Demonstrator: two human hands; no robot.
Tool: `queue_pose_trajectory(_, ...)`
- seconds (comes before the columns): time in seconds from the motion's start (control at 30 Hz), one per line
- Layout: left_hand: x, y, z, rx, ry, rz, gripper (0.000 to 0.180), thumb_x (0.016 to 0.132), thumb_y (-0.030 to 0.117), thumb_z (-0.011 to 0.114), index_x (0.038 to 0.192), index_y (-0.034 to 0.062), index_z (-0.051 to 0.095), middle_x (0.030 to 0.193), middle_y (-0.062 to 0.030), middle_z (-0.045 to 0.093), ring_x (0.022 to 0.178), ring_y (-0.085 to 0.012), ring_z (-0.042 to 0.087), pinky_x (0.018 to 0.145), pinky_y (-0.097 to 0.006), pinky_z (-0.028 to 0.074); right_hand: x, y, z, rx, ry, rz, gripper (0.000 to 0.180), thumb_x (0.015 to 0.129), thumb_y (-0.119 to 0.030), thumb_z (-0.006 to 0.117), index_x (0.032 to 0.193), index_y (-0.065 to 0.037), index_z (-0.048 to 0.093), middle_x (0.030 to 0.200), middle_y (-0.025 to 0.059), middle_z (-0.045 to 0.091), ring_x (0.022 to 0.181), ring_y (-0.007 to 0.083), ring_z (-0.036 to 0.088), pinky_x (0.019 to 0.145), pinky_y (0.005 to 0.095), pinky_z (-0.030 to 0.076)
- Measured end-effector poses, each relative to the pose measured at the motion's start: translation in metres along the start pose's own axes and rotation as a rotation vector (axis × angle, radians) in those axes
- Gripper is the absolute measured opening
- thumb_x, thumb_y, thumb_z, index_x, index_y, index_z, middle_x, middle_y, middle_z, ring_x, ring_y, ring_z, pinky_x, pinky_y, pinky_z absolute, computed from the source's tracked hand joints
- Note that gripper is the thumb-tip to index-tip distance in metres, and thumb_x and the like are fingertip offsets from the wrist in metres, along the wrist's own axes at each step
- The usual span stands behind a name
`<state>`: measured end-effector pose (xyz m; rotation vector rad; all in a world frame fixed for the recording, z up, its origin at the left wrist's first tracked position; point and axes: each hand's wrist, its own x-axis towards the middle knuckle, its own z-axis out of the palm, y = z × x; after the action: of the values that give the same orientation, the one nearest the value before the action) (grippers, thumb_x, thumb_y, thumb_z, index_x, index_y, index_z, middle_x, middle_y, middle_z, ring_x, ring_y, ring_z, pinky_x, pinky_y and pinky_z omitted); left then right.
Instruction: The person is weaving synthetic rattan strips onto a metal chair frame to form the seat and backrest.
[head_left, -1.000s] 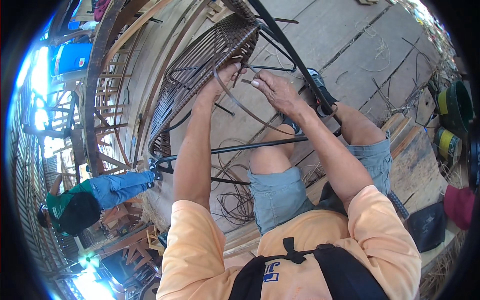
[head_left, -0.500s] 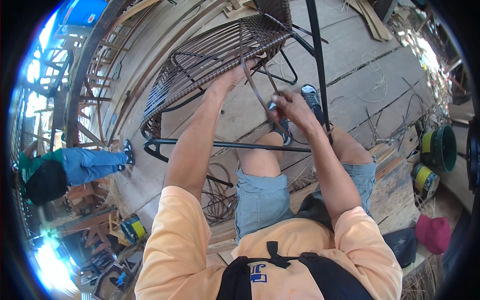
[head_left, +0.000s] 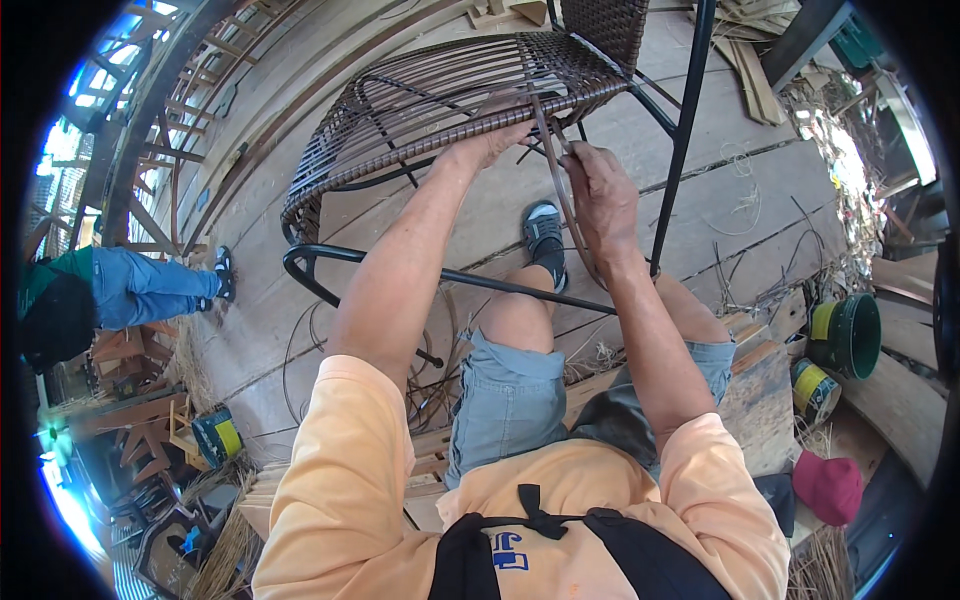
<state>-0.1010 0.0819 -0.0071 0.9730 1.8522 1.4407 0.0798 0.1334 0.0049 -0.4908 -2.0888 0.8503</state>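
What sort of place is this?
Probably a furniture workshop: a partly woven brown seat on a black tubular chair frame, and flat pale wooden planks lying on the grey wooden floor.

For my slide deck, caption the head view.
Left hand partly under the woven chair seat, right hand beside a long brown strip.

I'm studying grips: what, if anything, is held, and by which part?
Right hand: a brown strip, pinched just below the chair seat's edge. Left hand: at that edge, partly hidden; its hold cannot be told.

Red cap lower right; green bucket beyond it; blue-trousered co-worker far left.
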Motion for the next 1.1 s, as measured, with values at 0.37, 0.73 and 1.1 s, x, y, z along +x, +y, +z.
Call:
queue_pose_trajectory(0.37, 0.002, -0.011, -0.046, -0.47, -0.335, 0.0, 0.054, 0.065, 0.021, 0.08, 0.111, 0.0036, 0.056, 0.104, -0.0094, 0.062, 0.094, -0.0224, 0.06, 0.084, -0.041, 0.05, 0.027, -0.025, 0.03, -0.126, 0.022, 0.137, 0.013, 0.081, -0.013, 0.057, 0.093, -0.01, 0.06, 0.086, 0.0121, 0.059, 0.073, 0.0317, 0.059, 0.06, 0.0401, 0.046)
queue_pose_trajectory(0.73, -0.001, 0.018, -0.03, -0.408, -0.2, -0.115, 0.052, 0.07, 0.027, 0.077, 0.112, 0.0043, 0.054, 0.101, -0.0074, 0.06, 0.089, -0.0175, 0.059, 0.068, -0.038, 0.052, -0.003, 0.012, 0.048, 0.325, 0.206, 0.281, 0.016, 0.083, -0.014, 0.062, 0.095, -0.005, 0.064, 0.083, 0.0113, 0.059, 0.073, 0.0251, 0.057, 0.066, 0.0312, 0.045)
queue_pose_trajectory(1.1, -0.015, 0.061, -0.003, -0.08, -0.281, -0.242, 0.042, 0.069, 0.03, 0.077, 0.097, 0.0034, 0.06, 0.089, -0.0041, 0.06, 0.077, -0.0109, 0.052, 0.066, -0.024, 0.043, -0.009, 0.037, 0.031, 0.018, 0.102, 0.29, 0.017, 0.082, -0.021, 0.059, 0.084, -0.005, 0.062, 0.082, 0.0133, 0.057, 0.076, 0.0316, 0.057, 0.067, 0.0399, 0.046)
